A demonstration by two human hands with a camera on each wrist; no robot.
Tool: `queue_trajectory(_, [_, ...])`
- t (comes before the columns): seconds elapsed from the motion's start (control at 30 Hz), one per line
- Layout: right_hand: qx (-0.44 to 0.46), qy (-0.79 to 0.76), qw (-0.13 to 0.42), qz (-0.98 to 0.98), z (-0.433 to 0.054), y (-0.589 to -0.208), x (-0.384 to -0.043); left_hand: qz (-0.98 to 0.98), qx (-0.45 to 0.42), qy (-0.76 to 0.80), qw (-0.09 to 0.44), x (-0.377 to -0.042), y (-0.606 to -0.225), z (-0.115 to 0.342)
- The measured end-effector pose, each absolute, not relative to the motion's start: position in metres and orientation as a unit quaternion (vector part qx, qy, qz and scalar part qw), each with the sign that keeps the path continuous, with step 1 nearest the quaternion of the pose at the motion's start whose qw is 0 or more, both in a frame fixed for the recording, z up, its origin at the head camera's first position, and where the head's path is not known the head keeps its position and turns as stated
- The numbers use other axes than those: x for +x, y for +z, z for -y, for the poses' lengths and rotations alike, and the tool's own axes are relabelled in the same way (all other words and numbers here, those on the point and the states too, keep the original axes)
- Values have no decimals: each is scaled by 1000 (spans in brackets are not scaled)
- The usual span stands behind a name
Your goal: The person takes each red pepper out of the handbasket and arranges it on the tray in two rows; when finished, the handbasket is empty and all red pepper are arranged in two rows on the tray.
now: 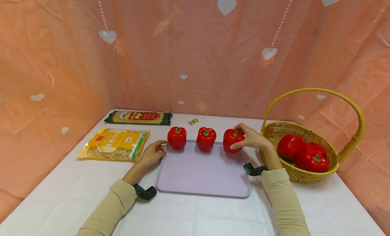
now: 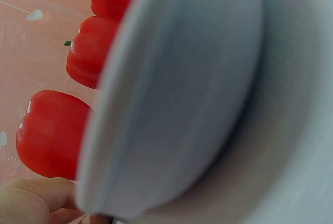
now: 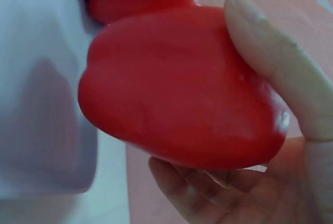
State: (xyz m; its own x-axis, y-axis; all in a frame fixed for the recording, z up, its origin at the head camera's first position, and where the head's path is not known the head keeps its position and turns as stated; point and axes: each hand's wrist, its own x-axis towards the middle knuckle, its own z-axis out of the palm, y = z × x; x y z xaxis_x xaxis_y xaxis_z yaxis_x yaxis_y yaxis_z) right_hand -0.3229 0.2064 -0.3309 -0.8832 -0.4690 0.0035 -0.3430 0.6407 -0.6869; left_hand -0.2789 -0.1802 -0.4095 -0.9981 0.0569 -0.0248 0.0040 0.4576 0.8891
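Observation:
My right hand (image 1: 251, 138) grips a red bell pepper (image 1: 230, 141) over the far right part of a lilac tray (image 1: 203, 175). In the right wrist view, the thumb lies along one side of this pepper (image 3: 177, 89) and the fingers curl round the other. A middle pepper (image 1: 206, 140) and a left pepper (image 1: 177, 138) stand in line with it along the tray's far edge, green stems up. My left hand (image 1: 152, 152) is at the tray's far left corner, fingers loosely bent beside the rim. The tray's side (image 2: 177, 99) fills much of the left wrist view.
A wicker basket (image 1: 300, 177) with a tall handle stands on the right, holding several red peppers (image 1: 312, 160). At the left lie a yellow bag (image 1: 114, 144) and a long green-ended packet (image 1: 138, 117). A small yellow packet (image 1: 193, 121) lies behind the peppers.

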Motion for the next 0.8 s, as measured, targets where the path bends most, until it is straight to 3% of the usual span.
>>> queue_trajectory(0.8, [-217, -349, 44, -911, -191, -349, -331, -852, 19, 523, 25, -279, -410, 181])
